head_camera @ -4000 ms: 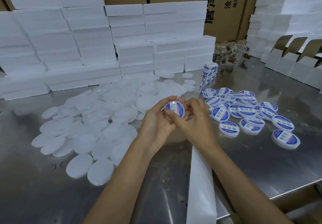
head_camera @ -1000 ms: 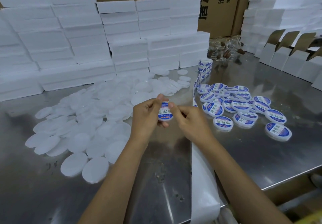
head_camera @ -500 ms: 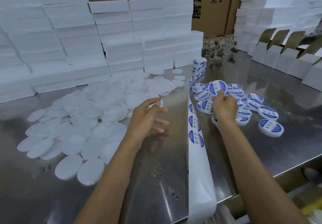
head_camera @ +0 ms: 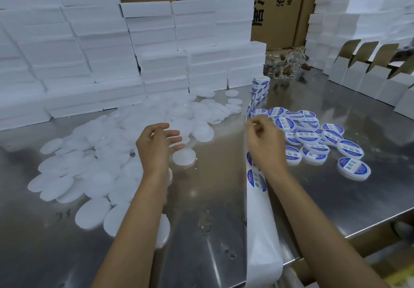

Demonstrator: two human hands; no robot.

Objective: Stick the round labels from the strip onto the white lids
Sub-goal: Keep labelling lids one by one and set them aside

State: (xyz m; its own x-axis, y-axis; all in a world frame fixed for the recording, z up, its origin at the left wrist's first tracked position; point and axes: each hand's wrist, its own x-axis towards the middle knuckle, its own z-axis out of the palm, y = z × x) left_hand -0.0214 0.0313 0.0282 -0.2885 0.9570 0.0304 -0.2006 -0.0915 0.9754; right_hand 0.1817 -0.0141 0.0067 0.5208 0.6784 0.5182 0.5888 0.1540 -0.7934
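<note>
Right hand [head_camera: 265, 147] has its fingers [head_camera: 254, 123] pinched on the label strip [head_camera: 257, 182], which runs lengthwise from the roll [head_camera: 261, 87] toward the desk [head_camera: 201, 209] edge. Left hand [head_camera: 154, 147] hovers with fingers [head_camera: 172, 134] spread, holding nothing. The closest bare white lid [head_camera: 184, 157] sits just beside those fingertips, so I'd guess the left grabs it. Labelled lids [head_camera: 313, 140] are piled off to the right.
</note>
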